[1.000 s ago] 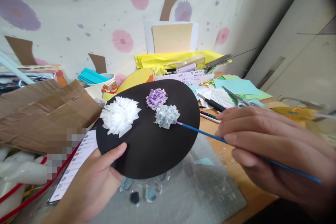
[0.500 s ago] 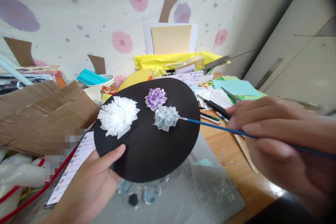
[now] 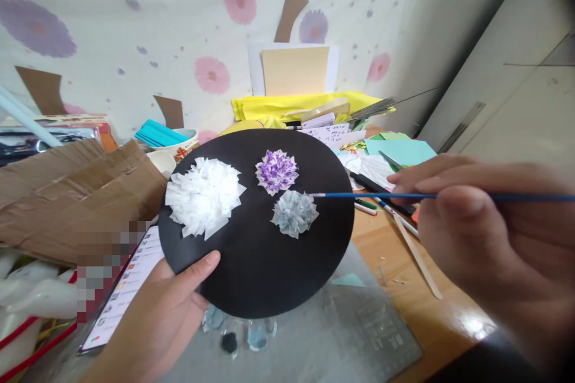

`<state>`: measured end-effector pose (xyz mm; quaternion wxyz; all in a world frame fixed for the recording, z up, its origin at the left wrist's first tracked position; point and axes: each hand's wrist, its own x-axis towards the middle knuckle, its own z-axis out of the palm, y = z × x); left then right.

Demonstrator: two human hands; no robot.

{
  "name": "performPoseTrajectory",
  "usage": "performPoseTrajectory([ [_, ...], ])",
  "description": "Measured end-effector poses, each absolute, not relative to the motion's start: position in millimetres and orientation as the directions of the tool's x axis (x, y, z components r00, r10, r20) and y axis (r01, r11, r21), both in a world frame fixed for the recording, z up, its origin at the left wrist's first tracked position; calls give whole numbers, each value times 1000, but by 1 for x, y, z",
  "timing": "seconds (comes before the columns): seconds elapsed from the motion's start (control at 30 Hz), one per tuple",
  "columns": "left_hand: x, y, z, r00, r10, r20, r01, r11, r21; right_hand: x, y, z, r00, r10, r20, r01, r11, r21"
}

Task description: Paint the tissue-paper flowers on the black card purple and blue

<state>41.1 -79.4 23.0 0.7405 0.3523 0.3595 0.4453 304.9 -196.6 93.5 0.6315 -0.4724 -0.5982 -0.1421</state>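
Note:
My left hand (image 3: 179,299) grips a round black board (image 3: 251,269) by its lower left edge, thumb on the front face. Three ruffled paper flowers sit on the board: a large white flower (image 3: 204,197) at left, a purple-and-white flower (image 3: 277,171) near the top, and a grey-blue flower (image 3: 294,213) right of the middle. Between the thumb and fingers of my right hand (image 3: 476,227) is a thin blue paintbrush (image 3: 377,195), held level. Its pale tip is at the upper right edge of the grey-blue flower.
Below the board lies a grey cutting mat (image 3: 377,335) with paint blobs (image 3: 257,335). A phone or tablet (image 3: 121,299) and folded cardboard (image 3: 81,197) are at left. Pens, a wooden stick (image 3: 417,260), a black-handled knife (image 3: 368,182) and coloured paper (image 3: 404,152) lie at right.
The board has turned to face me more and shifted slightly right. The paintbrush has swung from slanting to level, its tip moving from the flower's right side to its upper right edge.

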Motion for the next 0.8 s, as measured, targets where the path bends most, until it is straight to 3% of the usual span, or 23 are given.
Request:
performPoseTrajectory([
  [0.1, 41, -81, 23, 339, 919, -202, -385, 331, 862, 313, -188, 86, 274, 329, 904, 766, 493, -412],
  [0.23, 40, -81, 23, 331, 924, -193, -369, 315, 874, 313, -182, 93, 456, 423, 783, 580, 526, -622],
  [0.3, 41, -81, 23, 322, 928, -186, -367, 303, 880, 312, -181, 98, 526, 419, 740, 510, 540, -669],
  [0.4, 42, -80, 22, 315, 930, -192, -349, 301, 887, 314, -179, 98, 577, 393, 716, 515, 505, -692],
  [0.6, 40, -80, 21, 303, 933, -195, -337, 297, 894, 321, -177, 89, 524, 523, 672, 393, 552, -736],
  [0.8, 41, -81, 23, 288, 934, -210, -342, 305, 889, 320, -178, 93, 591, 443, 674, 409, 555, -724],
])
